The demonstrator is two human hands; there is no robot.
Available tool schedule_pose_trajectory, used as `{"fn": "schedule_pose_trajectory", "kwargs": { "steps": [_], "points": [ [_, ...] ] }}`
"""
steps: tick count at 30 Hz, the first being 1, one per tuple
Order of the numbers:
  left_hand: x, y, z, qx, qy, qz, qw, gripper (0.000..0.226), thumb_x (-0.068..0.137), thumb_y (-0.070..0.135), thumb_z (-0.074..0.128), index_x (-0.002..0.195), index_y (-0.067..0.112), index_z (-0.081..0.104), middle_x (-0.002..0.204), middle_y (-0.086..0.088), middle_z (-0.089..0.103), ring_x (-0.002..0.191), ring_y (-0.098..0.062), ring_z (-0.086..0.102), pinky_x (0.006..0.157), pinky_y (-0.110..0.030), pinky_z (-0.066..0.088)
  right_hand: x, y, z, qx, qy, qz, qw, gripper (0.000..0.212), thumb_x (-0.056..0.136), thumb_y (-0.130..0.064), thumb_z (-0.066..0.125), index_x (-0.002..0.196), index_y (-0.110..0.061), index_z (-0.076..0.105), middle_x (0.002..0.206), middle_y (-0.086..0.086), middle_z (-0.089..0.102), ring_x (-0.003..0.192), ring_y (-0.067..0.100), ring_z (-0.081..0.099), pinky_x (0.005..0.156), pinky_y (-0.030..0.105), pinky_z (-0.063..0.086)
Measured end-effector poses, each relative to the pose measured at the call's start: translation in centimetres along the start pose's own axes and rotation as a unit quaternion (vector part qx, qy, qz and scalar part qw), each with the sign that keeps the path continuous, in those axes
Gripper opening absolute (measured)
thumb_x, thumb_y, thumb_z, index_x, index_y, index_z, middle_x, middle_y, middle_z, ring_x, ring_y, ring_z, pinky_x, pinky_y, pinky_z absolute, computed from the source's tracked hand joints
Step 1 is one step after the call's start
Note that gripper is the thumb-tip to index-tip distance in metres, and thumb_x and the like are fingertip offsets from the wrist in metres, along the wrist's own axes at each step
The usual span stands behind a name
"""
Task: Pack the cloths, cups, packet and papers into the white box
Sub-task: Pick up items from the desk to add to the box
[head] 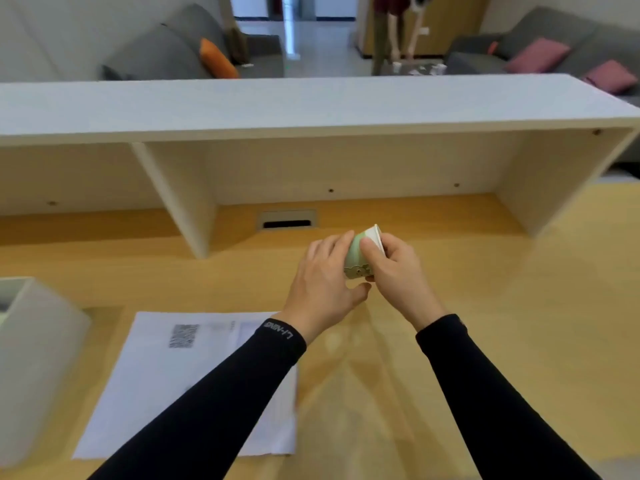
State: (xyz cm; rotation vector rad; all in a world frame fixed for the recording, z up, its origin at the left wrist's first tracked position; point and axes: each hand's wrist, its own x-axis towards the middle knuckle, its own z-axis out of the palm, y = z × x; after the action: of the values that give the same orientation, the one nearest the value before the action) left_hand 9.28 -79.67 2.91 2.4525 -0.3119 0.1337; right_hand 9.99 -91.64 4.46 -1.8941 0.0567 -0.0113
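Now both hands, left hand and right hand, grip the green cup; carry it level toward the white box, clearing the papers.

1. Both hands held a green paper cup above the wooden desk; the left hand cupped its base, the right hand gripped its white rim, tilted away.
2. Papers lay flat under the left sleeve; the white box stood just left of them.
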Motion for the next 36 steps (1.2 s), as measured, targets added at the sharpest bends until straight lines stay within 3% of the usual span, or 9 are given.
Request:
{"fn": "schedule_pose_trajectory", "kwargs": {
  "steps": [5,10,14,17,19,24,28,33,36],
  "points": [
    [-4.7,-7.3,-10.1,0.024,0.127,-0.051,0.99,0.073,0.076,0.031,0.075,0.139,0.01,0.045,0.132,-0.006,0.056,0.121,-0.025,0.047,0.099,-0.027,0.034,-2.1,-7.3,11.2,-0.007,-0.106,-0.107,0.989,0.035,0.09,-0.027,0.05,0.082,0.007,0.051,0.069,0.005,0.047,0.064,0.015,0.042,0.058,0.031,0.036],
    [-12.4,-15.4,-20.5,0.076,0.224,-0.102,0.966,0.073,0.072,0.044,0.068,0.134,0.01,0.051,0.123,-0.007,0.062,0.113,-0.026,0.051,0.095,-0.027,0.036,-6.0,-13.4,23.9,0.006,-0.195,-0.169,0.966,0.028,0.091,-0.028,0.051,0.081,-0.003,0.059,0.068,0.001,0.053,0.061,0.009,0.045,0.055,0.025,0.039],
    [-18.5,-21.6,-27.2,0.115,0.272,-0.136,0.946,0.078,0.069,0.056,0.053,0.132,0.01,0.054,0.119,-0.008,0.064,0.109,-0.027,0.054,0.095,-0.036,0.043,-9.6,-17.1,33.6,0.038,-0.238,-0.184,0.953,0.019,0.093,-0.023,0.05,0.076,-0.025,0.057,0.066,-0.011,0.057,0.053,-0.004,0.049,0.05,0.01,0.039],
    [-21.9,-25.4,-30.7,0.114,0.282,-0.18,0.935,0.073,0.075,0.054,0.06,0.136,0.017,0.049,0.125,-0.004,0.06,0.115,-0.024,0.049,0.096,-0.034,0.039,-11.6,-18.7,39.1,0.032,-0.26,-0.186,0.947,0.008,0.092,-0.02,0.053,0.094,-0.025,0.059,0.083,-0.01,0.063,0.069,-0.001,0.059,0.064,0.018,0.05],
    [-23.2,-27.4,-32.1,0.119,0.292,-0.204,0.927,0.067,0.079,0.05,0.065,0.137,0.021,0.047,0.128,-0.001,0.059,0.118,-0.021,0.047,0.096,-0.032,0.037,-12.1,-19.0,41.4,0.025,-0.255,-0.179,0.95,0.024,0.09,-0.018,0.056,0.115,-0.021,0.058,0.097,-0.008,0.063,0.085,0.005,0.061,0.075,0.024,0.052],
    [-22.9,-31.1,-33.5,0.135,0.272,-0.246,0.92,0.06,0.082,0.05,0.062,0.136,0.027,0.048,0.122,-0.002,0.059,0.11,-0.02,0.044,0.084,-0.026,0.03,-11.0,-18.4,42.2,-0.009,-0.191,-0.121,0.974,0.038,0.089,-0.017,0.058,0.126,-0.019,0.052,0.115,0.0,0.059,0.101,0.013,0.057,0.093,0.033,0.049],
    [-20.5,-32.8,-32.7,0.14,0.244,-0.264,0.923,0.053,0.088,0.044,0.057,0.137,0.025,0.047,0.125,-0.006,0.056,0.113,-0.025,0.044,0.092,-0.035,0.036,-9.7,-17.3,40.3,-0.025,-0.165,-0.089,0.982,0.024,0.088,-0.016,0.057,0.109,-0.027,0.056,0.107,0.001,0.065,0.094,0.015,0.062,0.09,0.042,0.053],
    [-18.1,-32.8,-31.1,0.206,0.118,-0.323,0.916,0.043,0.094,0.035,0.041,0.134,0.023,0.051,0.14,-0.014,0.047,0.127,-0.032,0.038,0.104,-0.041,0.031,-8.0,-15.5,37.0,-0.003,-0.131,-0.038,0.991,0.021,0.088,-0.015,0.057,0.105,-0.026,0.059,0.104,0.006,0.068,0.099,0.022,0.065,0.087,0.041,0.054],
    [-16.8,-30.8,-31.4,0.213,0.165,-0.281,0.921,0.043,0.094,0.032,0.042,0.133,0.016,0.052,0.144,-0.016,0.043,0.131,-0.033,0.035,0.106,-0.043,0.029,-7.0,-14.0,35.2,-0.012,-0.117,-0.019,0.993,0.02,0.089,-0.014,0.055,0.107,-0.021,0.059,0.102,0.008,0.067,0.097,0.022,0.065,0.087,0.039,0.053]
  ]
}}
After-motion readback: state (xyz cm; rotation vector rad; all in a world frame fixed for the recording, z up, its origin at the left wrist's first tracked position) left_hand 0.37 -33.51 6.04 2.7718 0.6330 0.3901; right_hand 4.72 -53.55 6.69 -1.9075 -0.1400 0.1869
